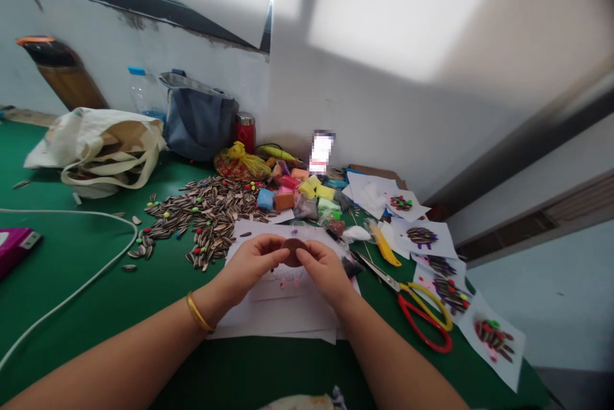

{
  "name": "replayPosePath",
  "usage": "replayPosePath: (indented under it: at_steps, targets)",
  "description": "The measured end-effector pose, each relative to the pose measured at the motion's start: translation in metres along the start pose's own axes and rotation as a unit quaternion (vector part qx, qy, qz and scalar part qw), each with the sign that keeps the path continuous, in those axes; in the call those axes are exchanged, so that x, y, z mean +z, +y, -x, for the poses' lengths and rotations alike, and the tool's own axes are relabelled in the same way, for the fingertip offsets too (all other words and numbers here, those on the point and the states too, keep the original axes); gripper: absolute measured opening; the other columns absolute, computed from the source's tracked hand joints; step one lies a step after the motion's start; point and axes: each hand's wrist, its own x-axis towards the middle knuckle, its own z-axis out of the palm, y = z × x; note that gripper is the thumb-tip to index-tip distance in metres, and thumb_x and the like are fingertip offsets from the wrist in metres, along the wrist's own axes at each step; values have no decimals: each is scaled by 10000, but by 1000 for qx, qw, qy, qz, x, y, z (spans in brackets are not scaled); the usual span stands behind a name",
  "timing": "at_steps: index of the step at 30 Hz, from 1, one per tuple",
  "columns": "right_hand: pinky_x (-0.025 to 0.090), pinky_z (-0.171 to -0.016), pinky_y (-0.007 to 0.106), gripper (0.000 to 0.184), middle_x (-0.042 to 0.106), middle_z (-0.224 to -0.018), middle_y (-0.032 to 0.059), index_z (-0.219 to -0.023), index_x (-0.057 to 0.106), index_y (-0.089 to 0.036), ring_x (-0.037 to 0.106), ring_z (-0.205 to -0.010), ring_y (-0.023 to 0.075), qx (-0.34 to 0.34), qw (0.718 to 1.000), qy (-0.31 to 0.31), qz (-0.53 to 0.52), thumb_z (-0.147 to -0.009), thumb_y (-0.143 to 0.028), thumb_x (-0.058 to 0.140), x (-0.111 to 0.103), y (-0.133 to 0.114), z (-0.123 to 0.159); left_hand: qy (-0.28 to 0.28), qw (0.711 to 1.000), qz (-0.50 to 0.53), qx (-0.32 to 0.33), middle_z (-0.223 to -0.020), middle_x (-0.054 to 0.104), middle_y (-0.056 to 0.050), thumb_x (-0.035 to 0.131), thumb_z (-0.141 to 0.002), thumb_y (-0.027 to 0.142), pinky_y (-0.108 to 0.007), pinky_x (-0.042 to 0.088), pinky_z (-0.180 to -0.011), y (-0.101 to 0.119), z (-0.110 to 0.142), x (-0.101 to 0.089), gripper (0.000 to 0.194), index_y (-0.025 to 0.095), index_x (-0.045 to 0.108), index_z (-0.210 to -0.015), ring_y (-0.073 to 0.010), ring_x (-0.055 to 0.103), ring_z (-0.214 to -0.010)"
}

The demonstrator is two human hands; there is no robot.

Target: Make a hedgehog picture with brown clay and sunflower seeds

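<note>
Between my two hands is a flat, round brown disc of what looks like modelling clay (293,252). My left hand (254,263), with a gold bangle (197,313) on its wrist, pinches the disc's left edge. The thumb and fingers of my right hand (326,269) close on its right edge. Underneath lie white paper sheets (288,318), the top one bearing a partly hidden pattern with pink bits. Behind my hands are packs of coloured clay, among them a blue block (265,199) and a yellow block (325,192). Striped sunflower seeds (215,218) are heaped at the left.
Open scissors (407,295) with red and yellow handles lie at the right. Beyond them are paper cards with seed pictures (496,336). A white cable (91,285) crosses the green table (158,295). Bags, including a blue one (201,119), and a red flask (245,134) stand at the back.
</note>
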Motion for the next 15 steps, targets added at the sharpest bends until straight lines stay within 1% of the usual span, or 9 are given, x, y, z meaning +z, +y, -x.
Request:
replayPosePath:
  at_steps: [2,4,5,7,9,10,12,13,15]
  targets:
    - [559,-812,373,305,733,-881,51,-922,707,-177,698,-844,214,3,1000,-13,11,-805,-459,706,0,2,0,20,1000,4,-2,-822,705,-55,766,-728,405,-292,478,-705,-1,0,0,309,146,689,-879,-182,633,-762]
    - [554,-803,367,290,732,-881,51,-916,704,-175,695,-843,214,4,1000,-21,20,-805,-443,705,-1,3,0,27,1000,2,0,-781,696,-42,759,-734,405,-287,484,-693,-1,0,0,283,149,682,-828,-176,632,-736]
    - [551,-794,361,279,730,-876,49,-910,702,-175,692,-838,212,4,999,-20,26,-806,-434,701,-1,2,1,24,1000,-2,2,-798,702,-45,747,-747,410,-288,490,-697,0,0,0,283,151,687,-843,-178,637,-745]
    - [545,-769,344,255,725,-854,44,-893,697,-175,685,-816,204,3,999,-15,41,-816,-418,681,-1,1,1,19,1000,-15,11,-896,723,-64,732,-761,419,-300,506,-731,1,0,1,315,162,703,-940,-193,653,-809]
    - [531,-730,319,225,713,-804,34,-846,692,-175,671,-776,191,-2,997,-16,82,-831,-397,654,1,-3,2,22,999,-27,20,-982,730,-74,753,-736,410,-317,522,-770,1,0,2,372,176,703,-1021,-208,665,-867]
    - [520,-715,307,210,704,-777,27,-813,690,-176,660,-758,183,-9,993,-21,113,-837,-379,642,1,-4,3,23,999,-33,22,-966,733,-72,766,-718,403,-322,528,-769,1,0,2,371,173,708,-1004,-211,670,-858]
    - [497,-702,289,180,687,-746,16,-772,688,-180,639,-741,171,-24,984,-29,174,-835,-340,637,3,-6,4,20,999,-42,21,-825,725,-55,779,-697,398,-315,534,-715,0,0,2,310,157,713,-881,-198,669,-758]
    - [490,-699,284,158,684,-749,13,-781,691,-181,633,-744,169,-28,981,-32,191,-826,-327,646,3,-6,4,18,999,-43,20,-753,707,-44,774,-701,403,-306,530,-680,0,0,2,287,150,706,-819,-186,657,-703]
    - [490,-695,280,147,692,-790,16,-846,692,-184,634,-763,172,-24,982,-31,182,-805,-324,674,2,-3,4,21,999,-33,20,-694,683,-32,766,-713,415,-291,520,-644,0,0,3,285,146,689,-766,-170,638,-654]
